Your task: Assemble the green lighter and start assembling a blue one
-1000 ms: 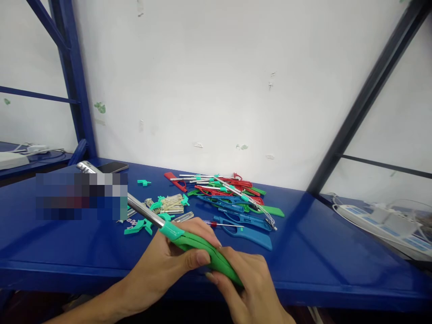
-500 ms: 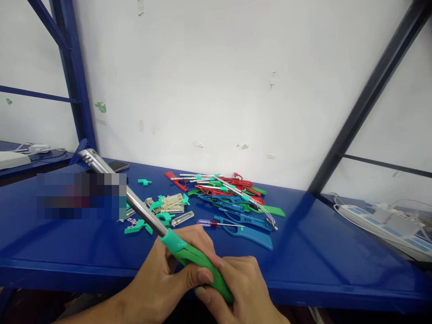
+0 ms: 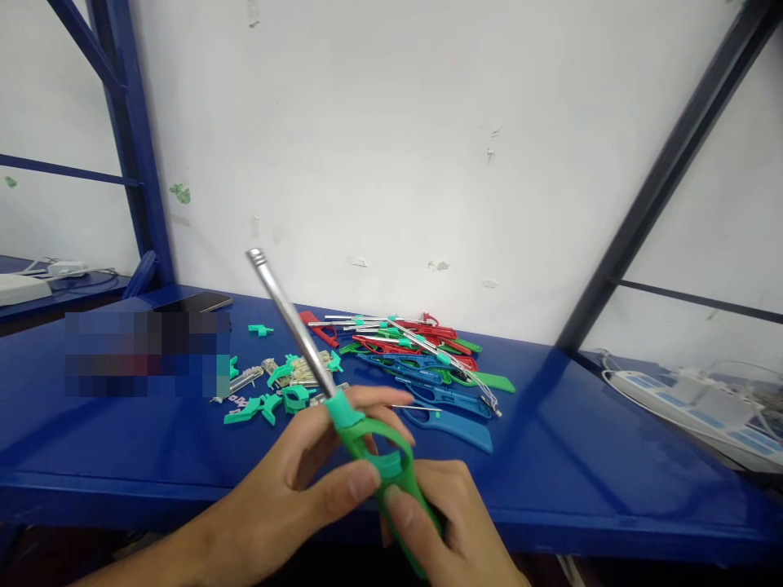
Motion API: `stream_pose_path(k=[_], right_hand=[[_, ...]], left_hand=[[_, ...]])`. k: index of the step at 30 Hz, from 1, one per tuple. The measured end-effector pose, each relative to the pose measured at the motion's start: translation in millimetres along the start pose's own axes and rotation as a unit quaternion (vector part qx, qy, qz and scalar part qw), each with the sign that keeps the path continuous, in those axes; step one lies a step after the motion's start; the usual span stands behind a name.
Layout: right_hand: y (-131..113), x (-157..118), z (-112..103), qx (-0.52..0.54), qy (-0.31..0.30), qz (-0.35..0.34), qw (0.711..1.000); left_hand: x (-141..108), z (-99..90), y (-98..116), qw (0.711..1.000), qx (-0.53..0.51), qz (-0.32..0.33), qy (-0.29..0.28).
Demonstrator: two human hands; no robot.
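A long-necked gas lighter [image 3: 411, 518] with a green handle, a teal collar and a metal tube is held above the front of the table, its tube pointing up and to the left. My left hand [image 3: 306, 481] grips it around the collar and loop, thumb by the teal trigger [image 3: 385, 465] and fingers behind. My right hand [image 3: 449, 514] is wrapped round the lower handle, thumb on its near side. Beyond them lie blue handle parts [image 3: 462, 428] and a screwdriver whose shaft [image 3: 422, 408] shows; my left hand hides its grip.
Red, blue and green handle shells and metal tubes [image 3: 422, 342] are heaped at the back middle. Teal triggers [image 3: 243, 411] and clear fuel tanks [image 3: 309, 369] lie to the left. A phone [image 3: 201, 302] rests at the back left. Power strips [image 3: 691, 408] lie at the right.
The lighter has turned in my hands, so its loop and trigger now face me. Its tube tip has swung to the right and stands steeper. Both hands keep hold.
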State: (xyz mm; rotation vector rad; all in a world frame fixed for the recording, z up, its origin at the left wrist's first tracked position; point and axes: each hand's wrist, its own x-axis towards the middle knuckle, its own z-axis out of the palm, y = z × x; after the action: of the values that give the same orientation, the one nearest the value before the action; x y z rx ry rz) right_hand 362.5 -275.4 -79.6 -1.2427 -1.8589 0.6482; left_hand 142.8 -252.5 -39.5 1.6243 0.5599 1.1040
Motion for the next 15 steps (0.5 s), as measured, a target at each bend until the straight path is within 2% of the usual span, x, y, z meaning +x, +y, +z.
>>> stream_pose_path(k=[2, 4, 6, 7, 9, 11, 14, 15], right_hand=[[0.5, 5.7, -6.6, 0.053, -0.012, -0.001, 0.999], [0.1, 13.9, -14.0, 0.12, -0.012, 0.02, 0.993], [-0.4, 21.8, -22.4, 0.179, 0.003, 0.044, 0.983], [0.0, 24.8, -27.0, 0.193, 0.008, 0.042, 0.98], [3.1, 27.7, -36.7, 0.17, -0.002, 0.006, 0.985], [9.9, 25.6, -45.7, 0.101, -0.01, -0.033, 0.994], [25.5, 16.5, -53.6, 0.027, 0.043, -0.05, 0.997], [30.8, 13.5, -54.4, 0.017, 0.053, -0.05, 0.997]], left_hand=[[3.0, -6.1, 5.7, 0.997, 0.008, 0.037, 0.072], [5.9, -13.3, 12.7, 0.974, 0.066, 0.109, 0.187], [6.1, -19.5, 20.2, 0.926, 0.185, 0.196, 0.266], [5.0, -21.5, 23.7, 0.895, 0.26, 0.235, 0.274], [1.4, -22.1, 28.4, 0.826, 0.414, 0.29, 0.249], [-2.3, -18.5, 29.0, 0.753, 0.538, 0.324, 0.195], [-4.7, -8.9, 25.6, 0.66, 0.664, 0.342, 0.074], [-4.9, -5.5, 24.9, 0.636, 0.689, 0.344, 0.049]])
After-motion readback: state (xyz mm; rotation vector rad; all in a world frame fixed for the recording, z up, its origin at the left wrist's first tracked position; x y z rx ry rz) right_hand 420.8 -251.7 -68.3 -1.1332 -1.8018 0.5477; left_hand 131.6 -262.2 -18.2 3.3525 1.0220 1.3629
